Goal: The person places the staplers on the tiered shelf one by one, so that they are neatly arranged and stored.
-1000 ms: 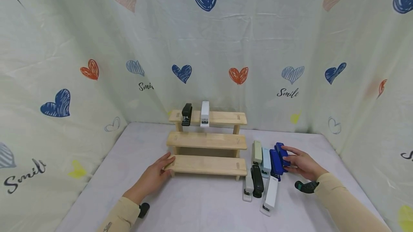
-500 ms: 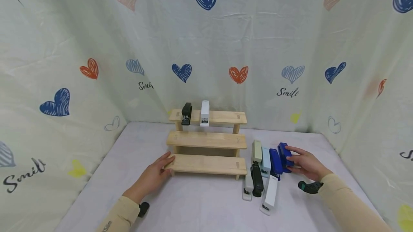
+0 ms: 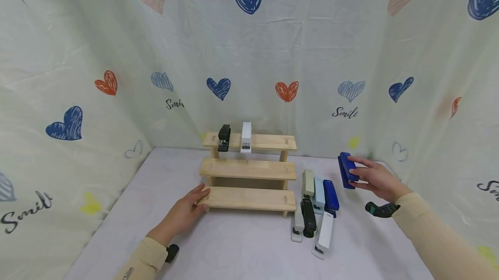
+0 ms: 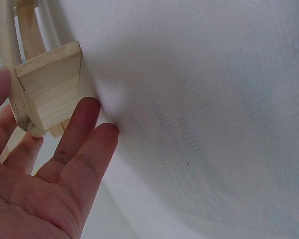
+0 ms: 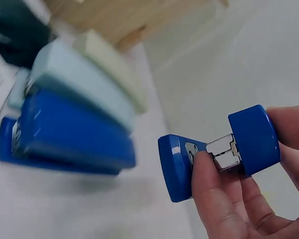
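Note:
My right hand (image 3: 376, 179) grips a blue stapler (image 3: 347, 171) in the air above the right side of the table. In the right wrist view, fingers and thumb pinch this stapler (image 5: 254, 142), its metal front showing. My left hand (image 3: 185, 214) holds the left end of the lowest board of a three-step wooden rack (image 3: 249, 197); in the left wrist view the thumb and some fingers lie about the board's end (image 4: 52, 89), two other fingers extended beside it. On the top step stand a black stapler (image 3: 224, 138) and a white stapler (image 3: 246, 137).
Right of the rack, a close group rests on the table: another blue stapler (image 3: 331, 197), a light blue one (image 3: 319, 195), a pale green one (image 3: 308, 183), a black one (image 3: 309, 217) and white ones (image 3: 324, 233). A heart-printed curtain (image 3: 249, 55) hangs around the table.
My right hand has lifted the blue stapler off the table, moving it up and slightly right, away from the other blue stapler. The left hand stays at the rack's end.

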The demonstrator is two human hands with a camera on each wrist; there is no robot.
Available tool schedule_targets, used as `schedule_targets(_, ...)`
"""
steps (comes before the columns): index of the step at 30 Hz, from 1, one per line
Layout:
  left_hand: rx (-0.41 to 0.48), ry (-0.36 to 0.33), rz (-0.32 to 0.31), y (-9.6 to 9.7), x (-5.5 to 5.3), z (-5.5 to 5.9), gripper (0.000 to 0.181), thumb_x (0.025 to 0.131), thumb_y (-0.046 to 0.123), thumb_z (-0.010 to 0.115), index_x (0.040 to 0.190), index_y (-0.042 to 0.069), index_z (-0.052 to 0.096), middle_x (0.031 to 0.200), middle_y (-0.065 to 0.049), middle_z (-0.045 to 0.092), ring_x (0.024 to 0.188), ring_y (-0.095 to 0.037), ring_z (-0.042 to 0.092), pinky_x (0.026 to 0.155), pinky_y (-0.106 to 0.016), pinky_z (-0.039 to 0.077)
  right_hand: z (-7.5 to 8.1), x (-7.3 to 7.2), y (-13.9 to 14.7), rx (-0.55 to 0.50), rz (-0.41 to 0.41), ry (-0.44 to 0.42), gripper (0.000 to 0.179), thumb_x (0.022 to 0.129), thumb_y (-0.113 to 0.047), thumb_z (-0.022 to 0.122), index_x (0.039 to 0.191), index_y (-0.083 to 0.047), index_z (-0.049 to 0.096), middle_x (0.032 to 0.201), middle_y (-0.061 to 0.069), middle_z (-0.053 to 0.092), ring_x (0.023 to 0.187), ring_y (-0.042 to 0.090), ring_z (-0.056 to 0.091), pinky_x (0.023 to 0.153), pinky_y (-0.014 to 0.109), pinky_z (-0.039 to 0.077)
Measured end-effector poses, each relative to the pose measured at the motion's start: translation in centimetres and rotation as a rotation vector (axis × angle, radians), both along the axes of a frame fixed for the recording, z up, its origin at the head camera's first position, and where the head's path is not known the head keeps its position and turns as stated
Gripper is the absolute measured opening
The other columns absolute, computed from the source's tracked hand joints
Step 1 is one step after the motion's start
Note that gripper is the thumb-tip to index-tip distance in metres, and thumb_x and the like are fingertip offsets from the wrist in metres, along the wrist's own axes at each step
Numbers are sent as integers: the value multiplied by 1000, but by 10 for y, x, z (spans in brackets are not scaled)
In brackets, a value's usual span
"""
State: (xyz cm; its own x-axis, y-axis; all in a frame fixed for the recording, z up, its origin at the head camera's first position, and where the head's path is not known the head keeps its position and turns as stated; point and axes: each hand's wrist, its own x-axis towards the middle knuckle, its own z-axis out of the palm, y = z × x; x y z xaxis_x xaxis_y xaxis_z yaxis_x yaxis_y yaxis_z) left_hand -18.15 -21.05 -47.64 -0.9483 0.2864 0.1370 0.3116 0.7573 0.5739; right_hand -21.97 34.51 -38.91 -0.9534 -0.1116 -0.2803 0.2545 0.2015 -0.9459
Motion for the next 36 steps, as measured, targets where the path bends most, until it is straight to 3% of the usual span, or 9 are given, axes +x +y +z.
schedule_targets(7, 10, 0, 2, -1, 1, 1, 49, 97, 13, 67, 143, 3, 53, 155, -19, 37, 135, -40, 43, 104, -54, 41, 52, -19, -43, -29, 78, 76, 62, 105, -13, 53, 158, -6, 23, 159, 28, 14, 139, 50, 29, 103, 48, 43)
schedule_targets(13, 15, -8, 11, -1, 2, 1, 49, 97, 13, 67, 143, 3, 53, 155, -19, 37, 133, -39, 45, 101, -52, 45, 75, -39, -97, -110, 110, 65, 60, 103, -9, 54, 157, -9, 29, 159, 23, 20, 139, 44, 33, 103, 48, 44)
schedule_targets(24, 33, 14, -4, 0, 0, -1, 49, 96, 11, 67, 142, 1, 54, 154, -21, 38, 135, -41, 42, 104, -54, 41, 80, -70, -184, -156, 101, 4, 55, 102, -8, 57, 154, -14, 39, 154, 19, 31, 132, 38, 43, 101, 46, 48)
schedule_targets(36, 15, 1, 4, 0, 0, -1, 49, 97, 14, 67, 143, 3, 54, 154, -19, 38, 133, -39, 46, 102, -54, 43, 74, -79, -207, -145, 102, -31, 58, 101, -5, 58, 154, -11, 37, 154, 21, 31, 128, 39, 45, 103, 47, 45)
